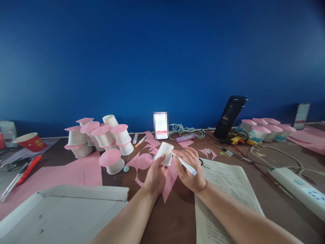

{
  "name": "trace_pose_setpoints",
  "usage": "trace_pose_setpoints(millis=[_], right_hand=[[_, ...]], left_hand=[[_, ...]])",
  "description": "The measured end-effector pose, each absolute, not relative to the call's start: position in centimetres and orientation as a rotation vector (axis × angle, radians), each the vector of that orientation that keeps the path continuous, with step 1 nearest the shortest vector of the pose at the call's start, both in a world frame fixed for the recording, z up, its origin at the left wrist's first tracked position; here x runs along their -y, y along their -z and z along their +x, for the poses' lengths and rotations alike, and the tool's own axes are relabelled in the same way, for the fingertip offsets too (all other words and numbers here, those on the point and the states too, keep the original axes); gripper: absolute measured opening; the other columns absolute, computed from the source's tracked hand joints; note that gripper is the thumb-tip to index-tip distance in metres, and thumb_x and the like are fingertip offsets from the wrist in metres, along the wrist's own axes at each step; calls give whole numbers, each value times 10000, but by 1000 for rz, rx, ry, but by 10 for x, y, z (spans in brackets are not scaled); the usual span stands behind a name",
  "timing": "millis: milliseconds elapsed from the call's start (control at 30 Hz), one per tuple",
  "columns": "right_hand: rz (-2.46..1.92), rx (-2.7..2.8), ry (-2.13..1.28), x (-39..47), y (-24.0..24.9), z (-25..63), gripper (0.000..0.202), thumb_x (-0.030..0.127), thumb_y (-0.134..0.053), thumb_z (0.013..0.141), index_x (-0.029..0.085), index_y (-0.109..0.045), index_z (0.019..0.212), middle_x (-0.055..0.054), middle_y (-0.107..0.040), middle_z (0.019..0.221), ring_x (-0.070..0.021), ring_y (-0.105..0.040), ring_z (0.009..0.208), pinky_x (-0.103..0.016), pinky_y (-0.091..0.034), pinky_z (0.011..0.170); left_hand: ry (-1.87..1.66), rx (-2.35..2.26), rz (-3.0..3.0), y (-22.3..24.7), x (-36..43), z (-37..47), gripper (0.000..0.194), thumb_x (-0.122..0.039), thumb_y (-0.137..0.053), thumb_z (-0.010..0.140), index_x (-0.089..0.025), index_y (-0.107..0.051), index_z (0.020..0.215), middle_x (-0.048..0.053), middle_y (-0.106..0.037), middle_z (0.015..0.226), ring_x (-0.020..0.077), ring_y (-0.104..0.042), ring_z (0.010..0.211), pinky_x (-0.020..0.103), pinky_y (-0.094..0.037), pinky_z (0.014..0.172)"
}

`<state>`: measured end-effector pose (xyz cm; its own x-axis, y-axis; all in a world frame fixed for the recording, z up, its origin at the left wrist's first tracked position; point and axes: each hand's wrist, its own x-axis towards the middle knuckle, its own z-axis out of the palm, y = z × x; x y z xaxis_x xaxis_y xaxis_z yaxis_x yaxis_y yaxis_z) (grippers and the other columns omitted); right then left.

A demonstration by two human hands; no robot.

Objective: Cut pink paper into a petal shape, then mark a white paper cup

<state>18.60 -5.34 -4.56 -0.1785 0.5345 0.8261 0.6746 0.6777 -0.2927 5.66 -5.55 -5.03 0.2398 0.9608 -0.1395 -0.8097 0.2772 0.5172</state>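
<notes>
Head view: a tapered white paper cup is being gripped by the left hand, a slim white pen by the right hand; denting through overpressing is being risked.

Both forearms reaching forward, left hand cupped, right hand pinching
</notes>
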Motion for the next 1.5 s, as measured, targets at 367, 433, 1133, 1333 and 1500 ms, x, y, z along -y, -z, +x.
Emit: trace_pose_setpoints(millis=[367,433,1133,1333,1500], right_hand=[[-943,1845,147,54,46,186,200,194,-531,891,221,-611,1073,-42,-718,976,-187,-640,867,-415,-392,945],[-945,1846,148,54,46,186,199,193,-529,893,223,-611,1071,-43,-719,985,-187,-639,874,-414,-387,949],[-932,1842,179,53,47,186,187,177,-539,887,220,-610,1054,-32,-719,970,-179,-633,847,-405,-388,932],[-943,1847,179,52,49,187,185,186,-539,892,215,-609,1060,-36,-721,986,-184,-642,878,-408,-376,958],[-942,1853,181,53,49,187,186,188,-543,890,213,-614,1059,-30,-723,964,-175,-646,868,-406,-362,973]], left_hand=[[-1283,-490,309,52,53,55,258,-211,-602,814,-115,-668,1044,116,-699,1102,240,-592,1151,317,-440,1015],[-1302,-502,300,53,53,54,249,-207,-609,810,-119,-668,1036,109,-702,1095,233,-595,1146,318,-440,1016],[-1323,-572,189,52,50,52,232,-177,-598,809,-125,-662,1025,97,-720,1018,192,-667,980,273,-503,912],[-1323,-554,193,54,50,52,224,-170,-601,805,-120,-663,1015,104,-713,1045,197,-661,1001,272,-495,921],[-1312,-558,203,59,50,51,213,-203,-617,802,-133,-669,996,99,-717,1021,198,-665,988,285,-496,921]])
